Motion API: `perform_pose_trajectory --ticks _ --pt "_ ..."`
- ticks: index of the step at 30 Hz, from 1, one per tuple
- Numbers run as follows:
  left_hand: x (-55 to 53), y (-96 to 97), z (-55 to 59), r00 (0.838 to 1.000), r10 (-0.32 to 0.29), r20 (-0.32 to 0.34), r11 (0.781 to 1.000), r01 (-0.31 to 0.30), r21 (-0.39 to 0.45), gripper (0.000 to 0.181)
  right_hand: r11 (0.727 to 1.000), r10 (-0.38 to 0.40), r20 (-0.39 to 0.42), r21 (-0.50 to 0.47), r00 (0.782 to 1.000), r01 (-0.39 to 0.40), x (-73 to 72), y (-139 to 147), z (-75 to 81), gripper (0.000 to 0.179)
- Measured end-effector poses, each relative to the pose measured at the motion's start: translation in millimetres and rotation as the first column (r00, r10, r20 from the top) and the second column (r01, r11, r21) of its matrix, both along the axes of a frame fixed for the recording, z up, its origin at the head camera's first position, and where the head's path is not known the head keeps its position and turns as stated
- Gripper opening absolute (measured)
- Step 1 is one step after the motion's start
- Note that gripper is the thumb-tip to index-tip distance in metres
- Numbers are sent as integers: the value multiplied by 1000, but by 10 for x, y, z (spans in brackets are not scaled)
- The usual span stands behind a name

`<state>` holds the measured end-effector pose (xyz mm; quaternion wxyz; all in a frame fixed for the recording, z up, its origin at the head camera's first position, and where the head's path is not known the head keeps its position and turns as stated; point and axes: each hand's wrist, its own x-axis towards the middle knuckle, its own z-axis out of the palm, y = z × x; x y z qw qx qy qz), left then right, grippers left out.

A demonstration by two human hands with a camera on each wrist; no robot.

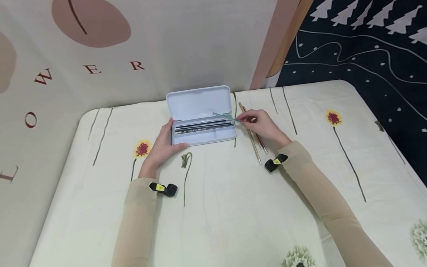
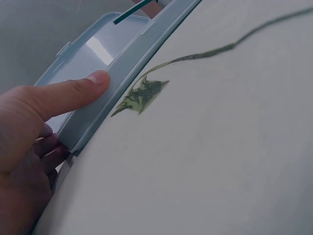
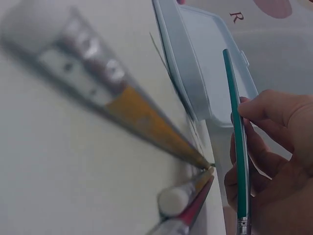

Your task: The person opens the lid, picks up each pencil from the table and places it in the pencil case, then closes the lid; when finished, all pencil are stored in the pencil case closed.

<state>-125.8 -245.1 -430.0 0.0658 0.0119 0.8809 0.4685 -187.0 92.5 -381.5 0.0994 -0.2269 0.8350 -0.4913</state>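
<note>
A pale blue pencil case (image 1: pixel 213 140) lies open, its lid (image 1: pixel 200 103) raised at the back. Several dark pencils (image 1: pixel 197 129) lie lengthwise inside it. My left hand (image 1: pixel 161 146) grips the case's left end, the thumb on the front wall, as the left wrist view also shows. Between thumb and fingers my right hand (image 1: pixel 263 125) pinches a green pencil (image 3: pixel 239 161). In the head view that pencil slants over the case's right end, its tip pointing left. Beside the case, under the right hand, several loose pencils (image 1: pixel 255 147) with white erasers lie on the cloth.
A cream cloth (image 1: pixel 213 207) printed with flowers and stems covers the surface. Behind the case rises a pale wall hanging (image 1: pixel 207 44) with letters. Dark fabric with white trees (image 1: pixel 353 74) hangs at the right. Each sleeve carries a black wrist camera (image 1: pixel 170 190).
</note>
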Motion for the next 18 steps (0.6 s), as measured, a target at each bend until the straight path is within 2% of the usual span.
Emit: perform_pose_trajectory --ticks 4,6,13,18 --pt "-7 1 -8 1000 0 4 1000 0 -8 107 999 28 0 -27 1000 -28 -154 -50 -181 21" --pt "-8 -2 -12 1000 0 4 1000 0 -9 107 998 49 1 -42 999 -49 -191 -89 -206 20" --pt "-5 -4 -5 1000 2 0 1000 -2 2 106 983 179 -39 -42 983 -181 -267 -274 -167 21" --pt "3 1 -1 1000 9 7 1000 -9 13 106 973 230 -64 -9 971 -231 -307 -436 -115 20"
